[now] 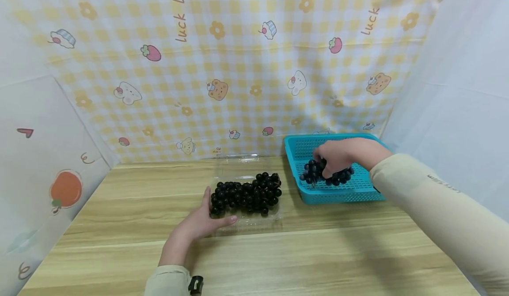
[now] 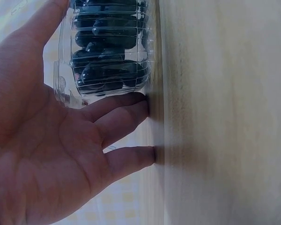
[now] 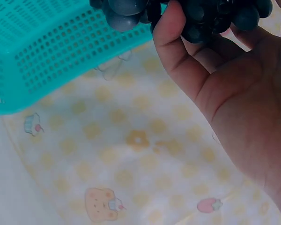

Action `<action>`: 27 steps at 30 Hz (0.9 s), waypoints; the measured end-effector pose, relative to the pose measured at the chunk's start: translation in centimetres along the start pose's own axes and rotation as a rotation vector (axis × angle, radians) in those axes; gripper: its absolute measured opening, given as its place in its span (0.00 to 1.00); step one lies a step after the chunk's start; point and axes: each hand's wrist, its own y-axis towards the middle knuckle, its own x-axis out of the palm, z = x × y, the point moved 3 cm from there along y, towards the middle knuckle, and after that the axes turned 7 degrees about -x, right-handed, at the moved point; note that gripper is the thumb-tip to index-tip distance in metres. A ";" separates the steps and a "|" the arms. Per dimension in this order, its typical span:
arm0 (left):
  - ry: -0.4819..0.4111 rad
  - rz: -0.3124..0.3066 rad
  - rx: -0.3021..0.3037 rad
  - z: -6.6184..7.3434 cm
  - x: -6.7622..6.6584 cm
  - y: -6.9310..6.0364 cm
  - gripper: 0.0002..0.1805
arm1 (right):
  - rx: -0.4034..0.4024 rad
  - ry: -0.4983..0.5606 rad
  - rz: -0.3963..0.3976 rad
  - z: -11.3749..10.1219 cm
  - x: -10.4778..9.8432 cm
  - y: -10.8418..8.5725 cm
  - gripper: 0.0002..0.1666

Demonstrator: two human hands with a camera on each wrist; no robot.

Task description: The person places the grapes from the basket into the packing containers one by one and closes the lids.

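1 bunch of dark grapes (image 1: 339, 177) is over or in the blue basket (image 1: 338, 197), contact with its floor unclear, gripped by the bent fingers and thumb of the right hand (image 1: 336, 153). Left of the basket, a clear box (image 1: 254, 222) holds more grapes (image 1: 246, 196); the left hand (image 1: 200, 222), fingers spread, touches this box, gripping nothing. Beneath the basket is the counter (image 1: 119, 216); behind it, a checked cloth (image 1: 246, 66).

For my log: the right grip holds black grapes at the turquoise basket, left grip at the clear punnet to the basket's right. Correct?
Wrong side: the head view shows the clear punnet left of the turquoise basket. The right grip does hold black grapes.
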 end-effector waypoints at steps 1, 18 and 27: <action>0.000 -0.001 0.001 0.0 0.0 0.0 0.79 | -0.003 0.005 0.005 -0.1 -0.2 -0.2 0.20; 0.005 -0.003 0.001 0.0 0.2 0.0 0.79 | -0.034 0.058 0.139 -1.6 -3.5 -3.1 0.22; 0.005 -0.001 -0.005 0.0 0.1 0.0 0.79 | -0.038 0.057 0.151 -2.9 -4.6 -3.6 0.20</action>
